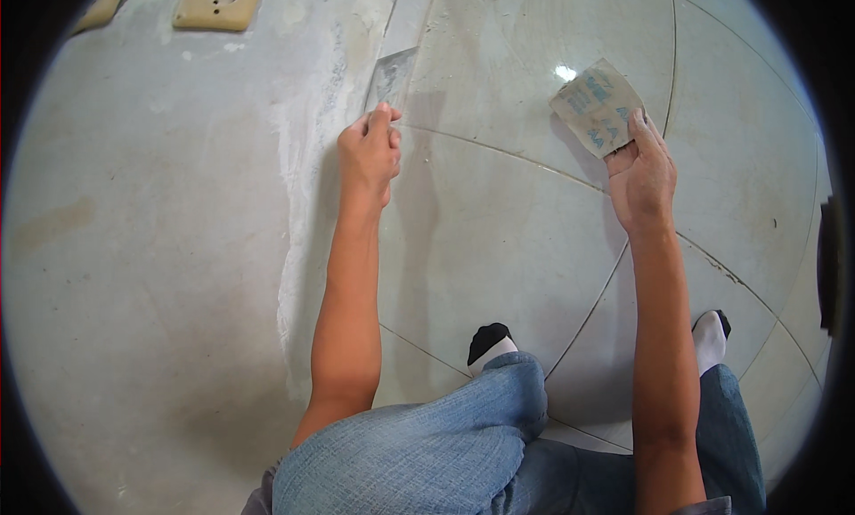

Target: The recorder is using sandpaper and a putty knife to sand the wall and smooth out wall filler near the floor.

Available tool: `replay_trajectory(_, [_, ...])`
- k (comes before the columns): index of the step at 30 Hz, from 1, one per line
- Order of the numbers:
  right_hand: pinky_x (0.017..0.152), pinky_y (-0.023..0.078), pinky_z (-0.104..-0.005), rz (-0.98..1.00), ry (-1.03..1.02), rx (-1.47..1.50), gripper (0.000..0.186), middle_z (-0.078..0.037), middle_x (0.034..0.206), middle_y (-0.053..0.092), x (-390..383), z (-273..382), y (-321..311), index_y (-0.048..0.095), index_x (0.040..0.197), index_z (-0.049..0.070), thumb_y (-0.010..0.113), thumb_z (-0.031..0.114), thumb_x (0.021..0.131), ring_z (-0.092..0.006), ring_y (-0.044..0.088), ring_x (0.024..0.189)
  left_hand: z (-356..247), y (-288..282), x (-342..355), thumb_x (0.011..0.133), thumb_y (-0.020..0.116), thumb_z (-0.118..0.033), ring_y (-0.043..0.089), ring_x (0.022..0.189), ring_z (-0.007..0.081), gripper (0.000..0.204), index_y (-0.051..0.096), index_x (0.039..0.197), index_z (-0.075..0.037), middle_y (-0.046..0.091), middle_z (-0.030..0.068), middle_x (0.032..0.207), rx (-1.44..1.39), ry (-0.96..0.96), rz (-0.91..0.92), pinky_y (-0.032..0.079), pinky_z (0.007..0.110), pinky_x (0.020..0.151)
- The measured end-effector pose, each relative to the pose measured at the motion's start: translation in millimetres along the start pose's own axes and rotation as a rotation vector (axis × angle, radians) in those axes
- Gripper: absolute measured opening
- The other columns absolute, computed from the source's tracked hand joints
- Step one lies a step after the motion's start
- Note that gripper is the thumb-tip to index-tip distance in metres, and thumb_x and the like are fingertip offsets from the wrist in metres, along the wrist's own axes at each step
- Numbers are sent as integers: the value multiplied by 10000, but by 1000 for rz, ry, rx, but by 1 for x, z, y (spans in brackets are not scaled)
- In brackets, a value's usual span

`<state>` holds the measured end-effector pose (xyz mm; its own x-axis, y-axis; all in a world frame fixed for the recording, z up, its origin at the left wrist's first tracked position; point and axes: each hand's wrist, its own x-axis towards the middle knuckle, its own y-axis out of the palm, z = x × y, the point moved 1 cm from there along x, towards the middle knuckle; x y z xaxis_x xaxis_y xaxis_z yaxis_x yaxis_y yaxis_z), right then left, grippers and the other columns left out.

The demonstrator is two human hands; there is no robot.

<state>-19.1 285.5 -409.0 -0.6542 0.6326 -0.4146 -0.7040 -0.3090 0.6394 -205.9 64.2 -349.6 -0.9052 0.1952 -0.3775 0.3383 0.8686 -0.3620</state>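
My left hand (368, 154) is closed, thumb on top, at the foot of the wall. From its far side reaches a flat grey metal blade, which looks like a putty knife (392, 77); its handle is hidden in my fist. The blade lies along the joint between wall and floor. Over the floor tiles to the right, my right hand (643, 177) pinches a square of sandpaper (597, 108) by its near right corner. The paper's beige back, printed in blue, faces up. Its grit side is out of sight.
A pale wall (178, 230) with a rough white filler streak (287, 248) fills the left side. A yellowed power socket (218, 3) sits at the upper left. Large glossy tiles (499, 221) cover the floor. My knee (401, 453) and socked feet (492, 344) are close below.
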Motion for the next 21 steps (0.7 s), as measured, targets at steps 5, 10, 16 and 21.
replay_trajectory(5, [1115,350,-411,-22,-4,-3,463,-176,1381,486,-3,1,-1,400,1380,-93,366,249,1070,-253,466,1292,6,5,4,985,536,-317,357,444,38,331,640,944,-5,471,-29,619,38,-9,6,237,228,371])
replay_trajectory(10, [1121,345,-413,-18,11,-35,463,-184,1387,479,-4,-2,-1,394,1380,-90,357,254,1074,-259,460,1297,10,5,1,984,534,-336,356,442,38,338,649,927,-23,481,-34,622,92,16,-36,239,241,376])
replay_trajectory(16, [1122,347,-409,-13,-2,-27,460,-181,1383,485,-3,-6,3,399,1377,-92,364,251,1072,-258,468,1292,32,-8,3,992,519,-336,363,442,52,346,634,904,-22,472,-32,604,130,167,-86,251,258,377])
replay_trajectory(21, [1116,361,-406,-1,19,-18,463,-188,1394,476,1,-10,7,392,1390,-108,396,219,1062,-263,472,1292,28,0,5,996,513,-337,376,434,57,338,616,899,-30,478,-27,598,14,90,15,258,261,369])
